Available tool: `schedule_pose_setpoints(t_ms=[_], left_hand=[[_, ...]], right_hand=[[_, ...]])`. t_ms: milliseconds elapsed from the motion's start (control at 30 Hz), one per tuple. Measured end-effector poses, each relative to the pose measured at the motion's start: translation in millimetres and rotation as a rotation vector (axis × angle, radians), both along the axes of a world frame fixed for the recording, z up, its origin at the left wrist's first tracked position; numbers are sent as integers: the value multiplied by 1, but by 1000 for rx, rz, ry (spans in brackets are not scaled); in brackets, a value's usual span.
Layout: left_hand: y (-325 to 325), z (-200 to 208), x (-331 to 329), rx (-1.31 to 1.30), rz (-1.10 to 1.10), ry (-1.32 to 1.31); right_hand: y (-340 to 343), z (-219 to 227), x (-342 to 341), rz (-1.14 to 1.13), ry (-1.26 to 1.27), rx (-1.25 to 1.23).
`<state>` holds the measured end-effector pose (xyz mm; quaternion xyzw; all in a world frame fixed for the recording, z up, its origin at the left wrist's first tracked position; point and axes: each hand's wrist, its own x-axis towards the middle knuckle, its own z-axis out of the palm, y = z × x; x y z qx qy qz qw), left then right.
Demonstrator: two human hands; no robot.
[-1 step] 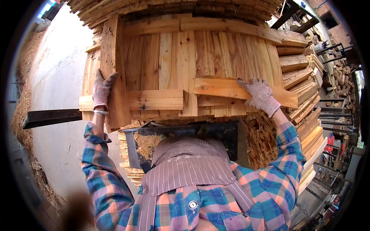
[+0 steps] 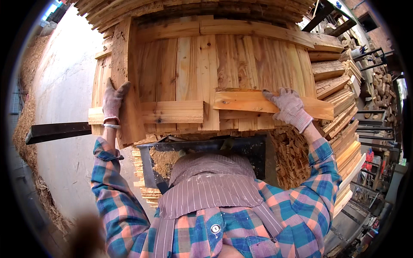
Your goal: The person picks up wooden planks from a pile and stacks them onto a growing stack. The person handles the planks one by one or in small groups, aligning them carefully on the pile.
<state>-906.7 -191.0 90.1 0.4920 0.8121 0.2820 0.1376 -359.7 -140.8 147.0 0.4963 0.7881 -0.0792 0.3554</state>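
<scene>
My left hand, in a dusty knit glove, is closed round the edge of a long plank that lies front to back over the left part of a row of boards. Gloved too, my right hand grips a short plank from above, fingers over its far edge. That plank lies slightly askew over the near edge of the boards, on top of another crosspiece partly hidden below it. To its left, a shorter crosspiece rests flat across the boards.
Crosspieces run along the far edge, with stacked boards behind. More stacked planks rise at the right. A black metal bar juts out left. Before my apron is a black tray with sawdust.
The short plank under my right hand has shifted very slightly left along with the hand. My left hand and the long plank have hardly moved.
</scene>
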Motion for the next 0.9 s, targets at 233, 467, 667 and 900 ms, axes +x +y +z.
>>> schedule_pose_setpoints(t_ms=[233,467,667,900], left_hand=[[3,-5,-5,-64,-210,13],[-20,-7,-21,-40,-114,-83],[5,-21,-40,-119,-344,-51],[12,28,-15,-60,-153,-775]], right_hand=[[-13,-32,25,134,415,138],[-8,-41,18,118,453,188],[18,-50,-81,-124,1072,-61],[71,-170,-388,-486,2188,-918]])
